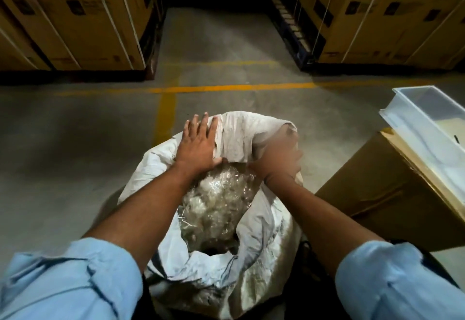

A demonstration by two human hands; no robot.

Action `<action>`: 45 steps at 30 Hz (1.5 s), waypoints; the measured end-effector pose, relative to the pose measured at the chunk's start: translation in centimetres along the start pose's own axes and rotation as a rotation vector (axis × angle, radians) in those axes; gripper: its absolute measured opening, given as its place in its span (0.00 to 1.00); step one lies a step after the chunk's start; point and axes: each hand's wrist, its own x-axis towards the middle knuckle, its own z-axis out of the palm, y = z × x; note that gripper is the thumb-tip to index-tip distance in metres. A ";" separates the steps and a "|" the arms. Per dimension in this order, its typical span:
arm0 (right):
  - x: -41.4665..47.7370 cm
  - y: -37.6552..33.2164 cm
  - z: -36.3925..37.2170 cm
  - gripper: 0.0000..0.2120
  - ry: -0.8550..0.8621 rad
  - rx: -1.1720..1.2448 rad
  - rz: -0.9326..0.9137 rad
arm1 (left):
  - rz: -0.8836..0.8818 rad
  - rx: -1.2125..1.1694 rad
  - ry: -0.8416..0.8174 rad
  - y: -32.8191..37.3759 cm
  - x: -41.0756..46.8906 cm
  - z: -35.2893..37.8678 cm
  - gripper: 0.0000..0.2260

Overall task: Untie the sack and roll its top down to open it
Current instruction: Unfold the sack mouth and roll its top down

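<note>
My left hand (pixel 197 145) presses spread fingers (pixel 204 124) on the white woven plastic sack (pixel 264 231)'s raised flap, and right of them my right hand (pixel 278 161) is too blurred to tell its fingers' state.

sack (pixel 264 231) on floor (pixel 75 143), centre | plastic wrap (pixel 221 199) in sack | box (pixel 372 194) just right of sack | tray (pixel 407 131) on box | cartons (pixel 75 18) behind, both sides

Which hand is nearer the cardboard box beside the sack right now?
Right. The right hand, blurred, is at the sack rim facing the cardboard box; the left hand presses flat on the rim's other side.
</note>
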 end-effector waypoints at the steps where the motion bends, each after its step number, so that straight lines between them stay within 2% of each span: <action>1: 0.5 0.1 0.2 0.61 0.035 -0.008 -0.011 | -0.007 0.001 -0.024 -0.1 0.2 0.3 0.50; 3: 1.6 0.9 0.7 0.56 0.039 -0.006 -0.039 | 0.000 -0.075 -0.034 -0.4 0.5 0.6 0.44; 6: 2.4 2.0 0.0 0.48 -0.005 0.128 -0.083 | -0.034 -0.285 0.081 -2.5 0.8 0.0 0.29; 9: 2.4 3.5 -2.8 0.42 -0.077 0.258 -0.284 | -0.098 -0.742 0.092 -7.3 0.7 -1.6 0.16; 11: 2.0 5.2 -5.3 0.42 -0.215 0.445 -0.275 | -0.093 -0.967 -0.030 -10.6 0.1 -2.4 0.18; 13: 1.2 7.2 -7.6 0.42 -0.360 0.641 -0.167 | -0.100 -1.003 -0.209 -12.4 -1.2 -3.6 0.29; 15: 0.2 8.9 -9.5 0.37 -0.539 0.828 -0.035 | -0.125 -1.046 -0.461 -12.5 -2.4 -4.4 0.37; 16: -0.6 9.3 -10.3 0.34 -0.629 0.901 0.034 | -0.141 -1.114 -0.580 -12.2 -2.8 -4.5 0.36; 18: -1.7 9.7 -10.9 0.31 -0.729 0.974 0.162 | -0.254 -1.312 -0.766 -11.2 -4.1 -4.8 0.27; 19: -2.1 9.7 -10.9 0.29 -0.745 0.984 0.224 | -0.318 -1.405 -0.809 -10.9 -4.9 -4.9 0.25; 20: -2.3 9.6 -10.8 0.27 -0.756 0.982 0.275 | -0.368 -1.476 -0.818 -10.7 -5.4 -4.9 0.27; 22: -2.0 9.2 -10.4 0.26 -0.758 0.955 0.319 | -0.450 -1.518 -0.778 -10.5 -5.5 -4.8 0.37; 23: -1.6 8.6 -10.5 0.26 -0.735 0.922 0.298 | -0.491 -1.524 -0.763 -10.5 -5.2 -4.6 0.38; 26: 0.1 5.8 -11.1 0.40 -0.485 0.739 0.061 | -0.587 -1.518 -0.831 -9.7 -4.3 -4.9 0.33; 30: -0.8 0.1 -8.0 0.50 -0.139 0.103 -0.429 | -0.557 -1.527 -0.902 -8.2 -3.1 -5.4 0.33; 33: -2.3 -2.9 -2.3 0.59 -0.120 -0.287 -0.533 | -0.553 -1.549 -0.885 -7.9 -2.7 -5.2 0.32; 36: -1.4 -3.3 1.2 0.58 -0.112 -0.449 -0.541 | -0.611 -1.585 -0.901 -9.0 -2.4 -4.0 0.31; 38: 0.2 -3.3 1.5 0.51 -0.162 -0.401 -0.541 | -0.621 -1.600 -0.920 -9.7 -2.1 -3.0 0.28; 42: 2.9 -4.4 -1.0 0.39 -0.405 -0.029 -0.457 | -0.634 -1.709 -0.917 -10.7 -1.6 -1.7 0.19; 43: 3.9 -4.2 -1.8 0.36 -0.506 0.094 -0.414 | -0.625 -1.742 -0.918 -10.9 -1.5 -1.5 0.20; 45: 5.4 -2.9 -3.2 0.38 -0.806 0.438 -0.243 | -0.589 -1.721 -0.907 -10.5 -1.2 -1.8 0.20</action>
